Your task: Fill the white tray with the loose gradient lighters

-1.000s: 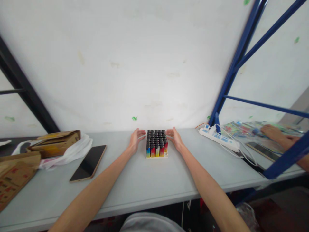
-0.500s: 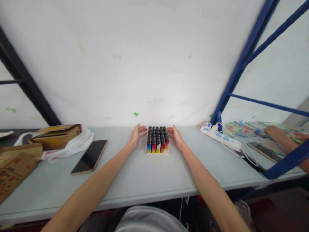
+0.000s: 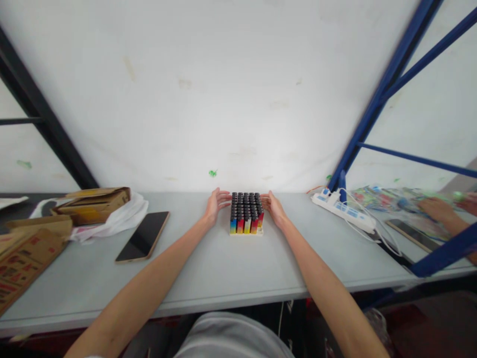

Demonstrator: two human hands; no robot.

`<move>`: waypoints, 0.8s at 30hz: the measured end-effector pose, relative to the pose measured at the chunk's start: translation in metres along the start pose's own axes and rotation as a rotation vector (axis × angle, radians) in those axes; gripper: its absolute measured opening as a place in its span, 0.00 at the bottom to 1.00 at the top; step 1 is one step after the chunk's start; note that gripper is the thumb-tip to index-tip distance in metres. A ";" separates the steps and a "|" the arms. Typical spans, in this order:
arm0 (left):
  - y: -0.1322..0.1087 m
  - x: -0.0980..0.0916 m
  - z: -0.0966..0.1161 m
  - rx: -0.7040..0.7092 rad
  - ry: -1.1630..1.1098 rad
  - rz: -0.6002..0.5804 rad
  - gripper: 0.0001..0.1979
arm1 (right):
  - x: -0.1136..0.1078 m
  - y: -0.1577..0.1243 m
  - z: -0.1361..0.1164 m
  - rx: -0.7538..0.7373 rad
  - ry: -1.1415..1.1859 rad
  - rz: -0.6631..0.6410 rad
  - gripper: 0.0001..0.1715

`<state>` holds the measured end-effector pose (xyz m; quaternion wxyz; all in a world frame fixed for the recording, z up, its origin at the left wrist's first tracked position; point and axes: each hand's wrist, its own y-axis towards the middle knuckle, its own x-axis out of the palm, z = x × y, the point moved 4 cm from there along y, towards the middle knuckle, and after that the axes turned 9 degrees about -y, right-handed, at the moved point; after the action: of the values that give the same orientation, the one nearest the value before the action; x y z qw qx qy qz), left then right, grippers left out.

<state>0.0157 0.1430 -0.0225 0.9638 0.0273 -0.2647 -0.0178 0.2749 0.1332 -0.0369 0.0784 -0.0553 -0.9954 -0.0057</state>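
A block of several upright lighters, with black tops and blue, red and yellow bodies, stands in a white tray on the grey table. On its left side is my left hand, fingers apart and pointing at the block, with a small gap to the lighters. My right hand is at the right side, fingers spread and their tips close to the lighters; whether they touch cannot be made out. Neither hand holds anything.
A dark phone lies left of my forearm. Beyond it are cardboard boxes and a white plastic bag. At right are a white power strip, a blue frame post, another phone and another person's hand.
The view has shifted slightly, moving the scene a little to the right and up. My hands stay at the two sides of the lighters. The other person's hands have moved slightly.
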 end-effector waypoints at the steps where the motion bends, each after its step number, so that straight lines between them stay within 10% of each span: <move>1: 0.000 0.000 0.000 -0.001 0.002 -0.002 0.23 | 0.000 0.000 0.000 0.001 0.000 -0.002 0.25; 24: -0.004 0.006 0.002 0.018 0.090 -0.017 0.23 | 0.003 -0.007 -0.006 0.004 0.005 -0.025 0.23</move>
<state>0.0196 0.1389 -0.0185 0.9743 0.0391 -0.2208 -0.0221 0.2720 0.1265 -0.0306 0.0810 -0.0427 -0.9958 -0.0046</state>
